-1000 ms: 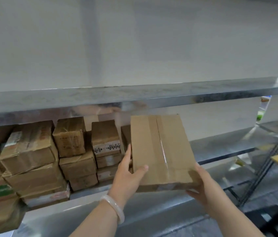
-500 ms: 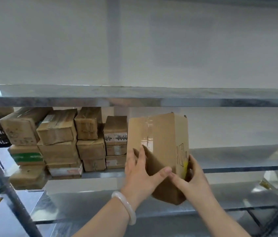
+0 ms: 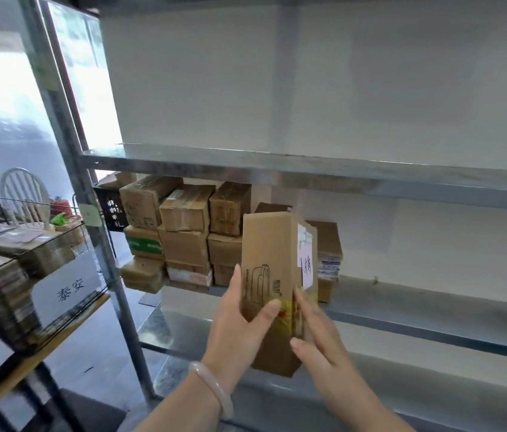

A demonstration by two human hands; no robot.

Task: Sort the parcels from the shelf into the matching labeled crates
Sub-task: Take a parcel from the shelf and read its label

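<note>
holding the parcel (image 3: 269, 275) upright on end in front of the shelf (image 3: 401, 319), clear of its front edge and touching no board. left hand (image 3: 239, 325) grips the lower left side, thumb across the printed face, fingers (image 3: 236, 285) up the left edge. right hand (image 3: 317, 332) pinches the lower right corner, fingers (image 3: 303, 302) flat on the side with the white label (image 3: 306, 266). bracelet (image 3: 214, 388) on the left wrist. stacked parcels (image 3: 183, 232) sit behind it and to the left on the same shelf, close under the upper shelf (image 3: 246, 163). open shelf space runs to the right. the upright post (image 3: 90, 213) stands left of the stack. beyond the post, a wire crate (image 3: 12, 275) with a paper sign (image 3: 70, 289) sits on the table (image 3: 27, 363), top open. versus half a second ago: view swung left, so post and crate are now in frame; parcel rotated, printed side now faces the camera and the label side shows; both hands keep hold.
</note>
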